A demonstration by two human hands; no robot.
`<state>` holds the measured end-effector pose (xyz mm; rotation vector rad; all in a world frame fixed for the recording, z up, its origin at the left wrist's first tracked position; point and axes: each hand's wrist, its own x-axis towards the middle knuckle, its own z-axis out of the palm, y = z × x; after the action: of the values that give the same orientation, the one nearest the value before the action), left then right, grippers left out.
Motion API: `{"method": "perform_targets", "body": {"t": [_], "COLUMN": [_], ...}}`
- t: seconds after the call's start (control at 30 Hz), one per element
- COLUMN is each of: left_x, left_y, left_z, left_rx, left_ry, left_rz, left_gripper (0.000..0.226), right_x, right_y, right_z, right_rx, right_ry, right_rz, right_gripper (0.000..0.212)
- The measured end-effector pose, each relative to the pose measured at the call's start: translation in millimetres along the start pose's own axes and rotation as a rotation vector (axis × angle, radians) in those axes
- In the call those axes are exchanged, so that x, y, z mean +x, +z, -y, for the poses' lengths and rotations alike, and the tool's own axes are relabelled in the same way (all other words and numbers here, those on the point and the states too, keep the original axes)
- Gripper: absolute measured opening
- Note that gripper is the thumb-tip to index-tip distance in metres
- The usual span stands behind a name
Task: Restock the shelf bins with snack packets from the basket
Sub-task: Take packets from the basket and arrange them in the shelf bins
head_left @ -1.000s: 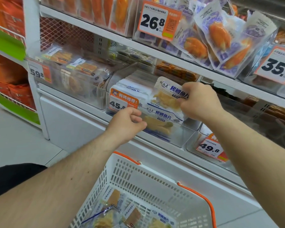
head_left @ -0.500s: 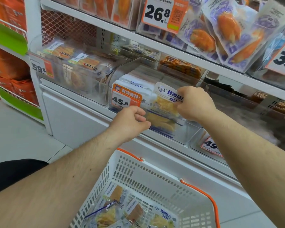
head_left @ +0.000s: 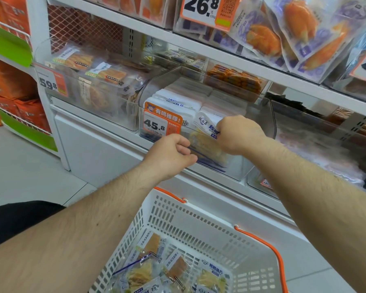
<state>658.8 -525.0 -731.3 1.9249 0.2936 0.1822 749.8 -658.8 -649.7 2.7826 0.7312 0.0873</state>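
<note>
Both hands work one fish packet [head_left: 207, 142] into the clear bin [head_left: 237, 172] at the shelf's front edge: right hand [head_left: 239, 134] pinches its top, left hand [head_left: 171, 153] grips its lower corner, apparently steadying it upright.

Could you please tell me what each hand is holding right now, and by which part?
The right hand grips the fish snack packet by its top edge; the left hand pinches its lower left part, at the clear bin.

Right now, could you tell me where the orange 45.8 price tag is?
The orange 45.8 price tag hangs on the clear plastic bin front, centre of the head view, just above the left hand.
</note>
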Motion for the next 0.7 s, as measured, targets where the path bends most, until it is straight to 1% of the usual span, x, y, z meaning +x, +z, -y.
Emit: {"method": "perform_targets", "body": {"t": [0.1, 0.17, 0.23, 0.3, 0.33, 0.43, 0.5, 0.6, 0.7], "left_x": [-0.1, -0.4, -0.2, -0.6, -0.7, -1.0, -1.0, -0.7, -0.3], "left_y": [1.0, 1.4, 1.2, 1.0, 1.0, 0.3, -0.1, 0.0, 0.8], "left_z": [-0.2, -1.1, -1.3, -0.6, -0.5, 0.6, 1.3, 0.9, 1.0], "left_rx": [0.01, 0.013, 0.019, 0.024, 0.025, 0.022, 0.024, 0.034, 0.042], "left_ry": [-0.001, 0.0, -0.001, -0.005, -0.006, -0.007, -0.009, -0.01, -0.012], "left_rz": [0.011, 0.02, 0.023, 0.026, 0.028, 0.033, 0.034, 0.038, 0.044], "left_gripper": [0.04, 0.039, 0.039, 0.039, 0.039, 0.039, 0.038, 0.037, 0.036], "right_x": [4.5, 10.0, 16.7, 20.3, 20.7, 22.8, 26.7, 28.7, 26.0], "right_y": [-2.1, -2.3, -0.1, 2.6, 2.4, -3.4, -4.6, 4.0, 5.7], "right_z": [1.7, 1.2, 0.6, 0.0, -0.1, 0.8, 2.9, 8.2, 11.1], "right_rx": [0.016, 0.037, 0.142, 0.197, 0.169, 0.06, 0.051, 0.124, 0.207], "right_ry": [0.014, -0.002, -0.049, -0.086, -0.093, -0.075, -0.061, -0.051, -0.02], "right_rz": [0.092, 0.115, 0.067, -0.031, -0.075, -0.134, -0.114, -0.021, 0.029], "right_gripper": [0.029, 0.033, 0.03, 0.021, 0.019, 0.024, 0.024, 0.028, 0.032]}}
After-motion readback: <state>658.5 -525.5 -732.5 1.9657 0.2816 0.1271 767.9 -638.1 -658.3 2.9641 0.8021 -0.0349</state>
